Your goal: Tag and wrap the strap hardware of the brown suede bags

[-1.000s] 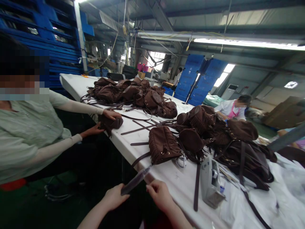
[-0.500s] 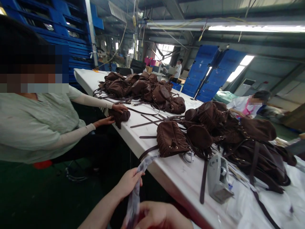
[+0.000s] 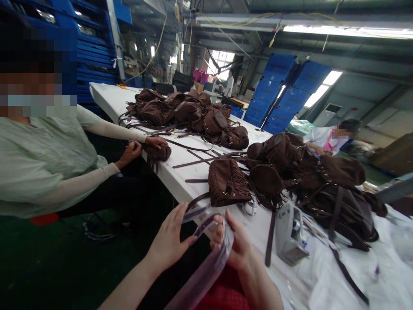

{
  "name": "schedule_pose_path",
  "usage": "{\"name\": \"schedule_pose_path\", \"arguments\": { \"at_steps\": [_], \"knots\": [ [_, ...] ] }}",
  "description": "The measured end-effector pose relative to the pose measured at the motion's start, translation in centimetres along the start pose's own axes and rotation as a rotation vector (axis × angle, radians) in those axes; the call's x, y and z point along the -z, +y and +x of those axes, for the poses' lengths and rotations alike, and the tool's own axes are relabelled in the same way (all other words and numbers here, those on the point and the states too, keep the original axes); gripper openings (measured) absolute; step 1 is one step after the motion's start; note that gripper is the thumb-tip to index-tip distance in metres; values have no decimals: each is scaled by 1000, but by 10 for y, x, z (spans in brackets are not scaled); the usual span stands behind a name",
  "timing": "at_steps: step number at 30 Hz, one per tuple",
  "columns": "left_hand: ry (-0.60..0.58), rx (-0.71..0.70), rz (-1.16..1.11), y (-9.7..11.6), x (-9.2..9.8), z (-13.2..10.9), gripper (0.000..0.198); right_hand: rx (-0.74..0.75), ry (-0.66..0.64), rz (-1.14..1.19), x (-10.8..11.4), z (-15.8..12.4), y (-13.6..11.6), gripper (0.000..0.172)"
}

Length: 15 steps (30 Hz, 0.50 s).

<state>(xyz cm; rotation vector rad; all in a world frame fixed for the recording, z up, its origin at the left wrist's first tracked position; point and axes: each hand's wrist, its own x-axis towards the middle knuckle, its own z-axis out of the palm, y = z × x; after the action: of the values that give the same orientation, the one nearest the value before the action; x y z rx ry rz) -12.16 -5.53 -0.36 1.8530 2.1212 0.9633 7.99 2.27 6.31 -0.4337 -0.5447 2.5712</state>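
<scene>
A long, clear plastic strip (image 3: 206, 275) hangs in folds in front of me at the table's near edge. My right hand (image 3: 237, 243) is closed round it, with its lower part trailing down toward my lap. My left hand (image 3: 171, 239) is beside the strip, fingers stretched out and thumb apart, the thumb tip touching a fold. Just beyond my hands lies a dark brown fringed bag (image 3: 227, 183) on the white table (image 3: 180, 183). Its brown strap (image 3: 197, 199) runs toward the plastic by my left fingertips.
A grey tape dispenser (image 3: 288, 237) stands right of my hands. More brown bags (image 3: 342, 215) lie to the right, with another pile (image 3: 189, 112) further back. On the left, a co-worker (image 3: 48, 159) handles a small brown bag (image 3: 159, 153). Another person (image 3: 325, 140) sits across the table.
My right hand has risen to the table edge with the plastic strip. My left hand has loosened from its grip, fingers now spread. The co-worker's nearer hand has lifted off the small bag.
</scene>
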Motion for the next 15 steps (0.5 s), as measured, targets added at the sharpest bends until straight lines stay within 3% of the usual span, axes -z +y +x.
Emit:
{"name": "schedule_pose_path", "arguments": {
  "at_steps": [3,5,6,8,10,12,15],
  "knots": [
    [85,-427,16,34,6,-22,82,-20,200,214,7,21,-3,30],
    [49,-548,-173,49,8,-34,83,-21,289,260,16,32,1,32],
    [8,-543,-325,53,10,-37,81,-27,319,269,22,36,6,34],
    [-90,-382,-679,59,19,-35,61,-52,352,274,36,42,22,39],
    [-127,-83,-989,60,34,-27,38,-135,385,253,52,46,44,42],
    [-50,144,-1183,62,53,-17,33,-279,453,221,67,48,68,46],
    [121,184,-1268,66,80,-9,39,-430,569,204,84,48,94,53]
  ]
}}
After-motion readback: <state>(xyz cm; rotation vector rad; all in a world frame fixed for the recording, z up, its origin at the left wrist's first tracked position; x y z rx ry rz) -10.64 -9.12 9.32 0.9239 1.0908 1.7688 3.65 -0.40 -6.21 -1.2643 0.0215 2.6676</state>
